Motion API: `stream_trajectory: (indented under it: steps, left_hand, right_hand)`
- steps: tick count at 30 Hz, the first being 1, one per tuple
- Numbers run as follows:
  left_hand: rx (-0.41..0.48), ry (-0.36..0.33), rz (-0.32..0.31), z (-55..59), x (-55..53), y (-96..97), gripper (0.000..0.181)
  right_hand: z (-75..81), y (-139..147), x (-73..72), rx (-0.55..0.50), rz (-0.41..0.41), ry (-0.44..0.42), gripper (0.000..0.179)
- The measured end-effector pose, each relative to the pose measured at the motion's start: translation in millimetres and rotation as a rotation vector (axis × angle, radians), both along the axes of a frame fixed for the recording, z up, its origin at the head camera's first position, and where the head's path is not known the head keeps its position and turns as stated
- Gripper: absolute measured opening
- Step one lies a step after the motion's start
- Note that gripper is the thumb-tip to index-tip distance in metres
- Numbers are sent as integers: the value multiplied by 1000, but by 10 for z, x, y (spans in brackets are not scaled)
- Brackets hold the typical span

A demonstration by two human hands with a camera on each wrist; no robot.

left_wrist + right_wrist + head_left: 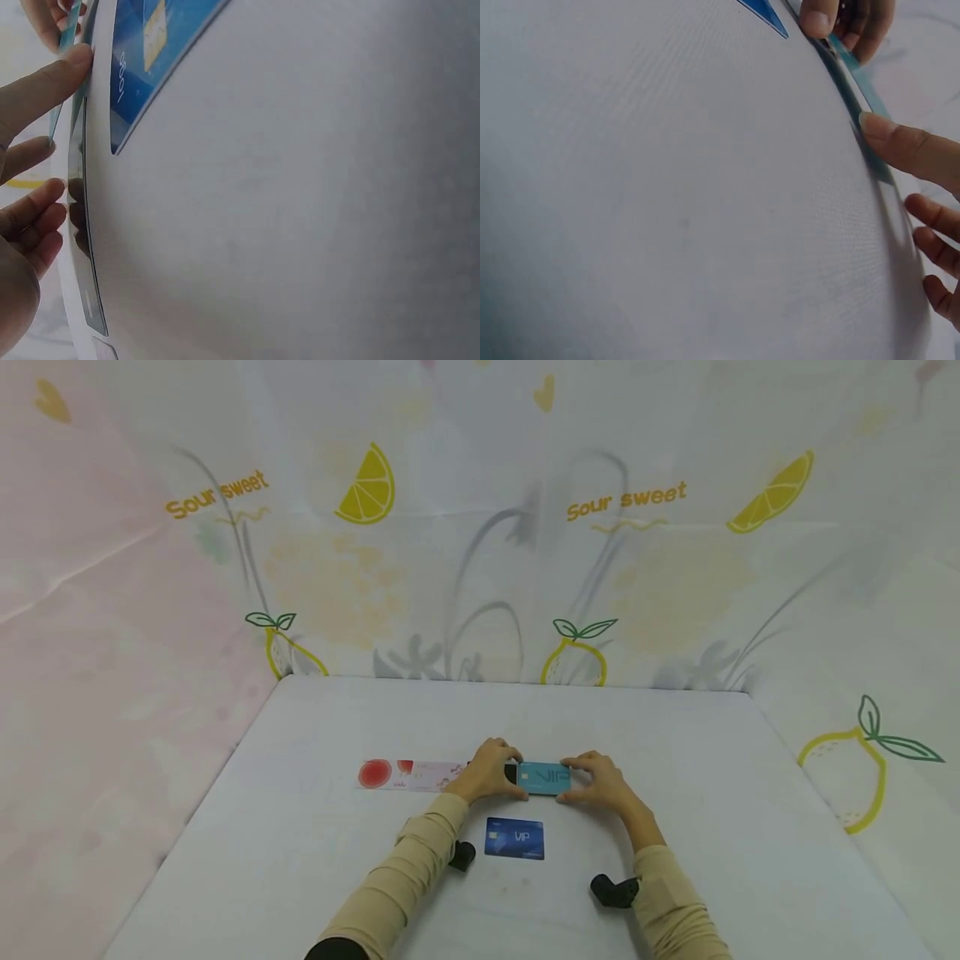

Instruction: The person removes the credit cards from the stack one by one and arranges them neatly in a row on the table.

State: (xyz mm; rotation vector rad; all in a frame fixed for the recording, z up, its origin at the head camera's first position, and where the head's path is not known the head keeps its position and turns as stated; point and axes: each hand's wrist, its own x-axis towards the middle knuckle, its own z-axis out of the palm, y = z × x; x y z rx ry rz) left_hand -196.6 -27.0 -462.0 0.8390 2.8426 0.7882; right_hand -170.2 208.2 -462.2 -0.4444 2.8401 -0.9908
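Note:
A teal VIP card [543, 777] is held just above the white table [315, 827], long side across. My left hand [495, 768] pinches its left end and my right hand [600, 781] pinches its right end. A small black thing [512, 772] shows beside the left fingers; I cannot tell what it is. A dark blue VIP card [514, 838] lies flat nearer to me, between my forearms. In the left wrist view the thumb [45, 90] presses the teal card's edge [67, 34], with the blue card [150, 45] beside it. In the right wrist view the thumb [907, 146] rests on the teal card's edge [862, 86].
A long pale strip [408, 774] with a red circle lies left of my left hand. Printed lemon-pattern cloth walls [480, 527] close in the table at the back and both sides. Black wrist cameras [615, 891] sit under both forearms.

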Motion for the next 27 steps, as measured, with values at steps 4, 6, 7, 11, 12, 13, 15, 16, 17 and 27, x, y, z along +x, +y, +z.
stream_trajectory:
  steps: [4,6,7,11,12,13,15,16,17,27]
  left_hand:
    - [-21,-20,8,11,-20,21,57]
    - [-33,-27,5,24,-27,28,57]
    - [-35,-31,3,31,-30,31,57]
    - [-50,-35,-3,46,-28,28,57]
    - [-51,-35,-4,46,-26,25,56]
    - [-50,-38,-6,47,-23,22,56]
    - [-54,-37,-11,45,-17,15,56]
    - [-57,-35,-13,43,-14,12,56]
    - [-57,-34,-16,42,-12,10,55]
    - [-42,-11,-30,30,-21,4,54]
  right_hand:
    - [1,2,-3,11,-3,1,58]
    - [-1,3,-4,27,-12,-6,58]
    - [-3,4,-6,36,-14,-9,58]
    - [-8,2,-12,52,-18,-11,57]
    - [-9,1,-12,51,-15,-8,57]
    - [-10,0,-11,52,-12,-7,57]
    - [-13,-5,-8,51,-15,-12,57]
    - [-17,-7,-6,54,-16,-14,57]
    - [-20,-7,-4,56,-17,-15,57]
    - [-71,0,8,52,-19,17,58]
